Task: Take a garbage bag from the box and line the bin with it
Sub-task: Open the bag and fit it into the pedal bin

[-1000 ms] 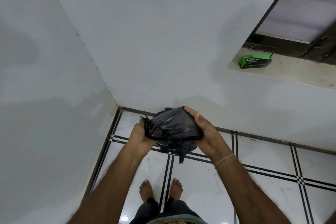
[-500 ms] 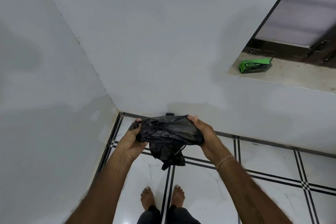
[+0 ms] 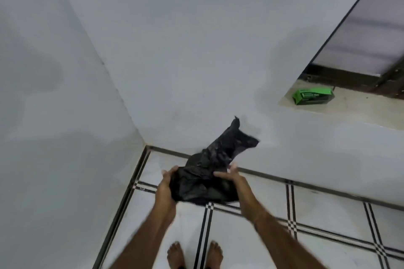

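A crumpled black garbage bag (image 3: 207, 172) hangs in the air in front of me, over the floor near the room's corner. My left hand (image 3: 167, 185) grips its left side and my right hand (image 3: 231, 178) grips its right side. The bag's loose end is flung up and away toward the wall, blurred by motion. The green garbage bag box (image 3: 312, 95) lies on a window ledge at the upper right, well apart from both hands. No bin shows in this view.
White walls meet in a corner to the left of the bag. The floor is glossy white tile (image 3: 251, 242) with black stripe lines. My bare feet (image 3: 194, 254) stand at the bottom edge. A dark-framed window (image 3: 371, 28) sits above the ledge.
Both hands dropped lower and moved closer together. The bag's loose tail, which hung down below the hands, has swung upward and away toward the wall.
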{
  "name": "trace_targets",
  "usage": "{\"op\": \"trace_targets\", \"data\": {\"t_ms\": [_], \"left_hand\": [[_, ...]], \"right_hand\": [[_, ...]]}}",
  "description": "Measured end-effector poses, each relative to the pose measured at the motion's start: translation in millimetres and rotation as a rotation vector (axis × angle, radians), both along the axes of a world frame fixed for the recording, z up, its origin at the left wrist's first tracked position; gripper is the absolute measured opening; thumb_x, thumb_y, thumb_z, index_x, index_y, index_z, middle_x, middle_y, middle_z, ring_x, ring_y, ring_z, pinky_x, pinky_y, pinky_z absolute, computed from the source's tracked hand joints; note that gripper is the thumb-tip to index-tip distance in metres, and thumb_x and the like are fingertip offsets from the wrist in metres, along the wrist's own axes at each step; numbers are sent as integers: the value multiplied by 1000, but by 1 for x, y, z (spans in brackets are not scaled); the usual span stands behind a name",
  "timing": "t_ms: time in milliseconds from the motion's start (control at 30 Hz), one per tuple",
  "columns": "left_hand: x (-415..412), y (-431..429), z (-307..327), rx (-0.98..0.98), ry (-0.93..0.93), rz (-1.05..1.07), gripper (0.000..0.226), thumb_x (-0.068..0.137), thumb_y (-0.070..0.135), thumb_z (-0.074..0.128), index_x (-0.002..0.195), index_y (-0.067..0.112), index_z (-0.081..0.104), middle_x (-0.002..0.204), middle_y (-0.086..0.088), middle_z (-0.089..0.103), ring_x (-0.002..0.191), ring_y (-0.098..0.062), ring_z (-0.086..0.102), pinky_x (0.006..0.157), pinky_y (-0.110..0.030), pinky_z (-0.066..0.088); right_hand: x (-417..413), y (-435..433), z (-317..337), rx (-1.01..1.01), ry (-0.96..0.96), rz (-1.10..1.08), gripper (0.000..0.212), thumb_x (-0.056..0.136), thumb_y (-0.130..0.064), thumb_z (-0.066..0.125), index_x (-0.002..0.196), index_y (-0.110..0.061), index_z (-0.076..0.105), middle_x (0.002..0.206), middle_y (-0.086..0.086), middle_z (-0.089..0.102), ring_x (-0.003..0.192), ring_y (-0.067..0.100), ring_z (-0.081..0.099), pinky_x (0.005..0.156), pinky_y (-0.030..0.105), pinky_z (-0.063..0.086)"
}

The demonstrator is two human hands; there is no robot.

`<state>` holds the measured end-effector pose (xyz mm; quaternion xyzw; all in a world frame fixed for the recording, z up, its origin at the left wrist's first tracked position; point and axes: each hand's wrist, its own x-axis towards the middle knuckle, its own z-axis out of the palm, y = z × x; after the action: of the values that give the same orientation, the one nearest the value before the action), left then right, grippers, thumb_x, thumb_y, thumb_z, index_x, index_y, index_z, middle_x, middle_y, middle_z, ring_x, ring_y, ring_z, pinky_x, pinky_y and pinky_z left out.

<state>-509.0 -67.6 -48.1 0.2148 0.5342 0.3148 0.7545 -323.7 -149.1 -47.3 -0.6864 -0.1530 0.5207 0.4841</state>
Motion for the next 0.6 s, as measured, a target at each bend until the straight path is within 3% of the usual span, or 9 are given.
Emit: {"op": "trace_targets", "data": {"t_ms": [67,133,233,267,300,333,400,467,600], "left_hand": [[-8,8,6,-17,49,-16,48,112,44,28,106,18,68,138,-21,65,104,-32,70,71,-34,60],[-5,24,33,183,34,-36,42,111,43,35,110,22,71,121,-7,76,118,-35,68,74,-32,63],[-3,32,86,746,139,-87,46,109,47,37,142,25,60,140,3,65,136,-16,57,110,-33,50],[-8,27,89,950,200,-122,47,109,44,37,148,23,54,146,3,58,139,-11,52,114,-28,45],[-11,24,83,1018,238,-174,48,109,44,37,149,22,53,148,1,56,141,-11,51,116,-28,43],[-17,19,70,940,236,-243,52,108,51,37,147,21,55,146,-2,58,139,-15,53,116,-34,45],[-28,6,39,651,199,-322,69,98,74,39,138,22,62,136,-4,67,132,-23,61,111,-46,50],[-39,1,18,414,207,-311,70,95,76,39,137,27,64,132,0,70,128,-22,64,107,-40,52],[-57,4,18,232,169,-197,49,108,55,38,134,25,66,126,-2,74,115,-18,70,95,-34,56]], "right_hand": [[9,8,20,-82,33,23,88,94,-77,25,117,-11,78,116,7,78,106,18,75,86,26,58],[10,26,57,53,-88,36,86,93,-78,27,122,-13,75,117,7,78,119,27,70,92,30,58],[-10,27,110,536,-728,13,66,101,-61,43,142,-13,62,145,0,62,139,16,55,113,35,48],[-18,20,108,616,-947,81,64,101,-55,44,146,-12,57,151,1,56,142,16,50,114,34,46],[-26,15,94,585,-1012,173,65,99,-58,45,145,-14,59,150,2,56,142,15,51,114,35,46],[-36,6,76,403,-879,274,73,93,-73,44,136,-19,67,142,0,64,135,14,57,112,38,48],[-50,-17,35,65,-376,253,95,71,-99,41,115,-24,79,123,-3,75,119,13,67,110,43,49],[-45,-26,12,-38,-69,157,93,78,-93,33,115,-21,80,124,2,75,116,16,70,108,37,50],[-27,-23,16,40,181,3,96,93,-80,19,133,-7,67,131,15,71,123,29,67,109,44,48]]}}
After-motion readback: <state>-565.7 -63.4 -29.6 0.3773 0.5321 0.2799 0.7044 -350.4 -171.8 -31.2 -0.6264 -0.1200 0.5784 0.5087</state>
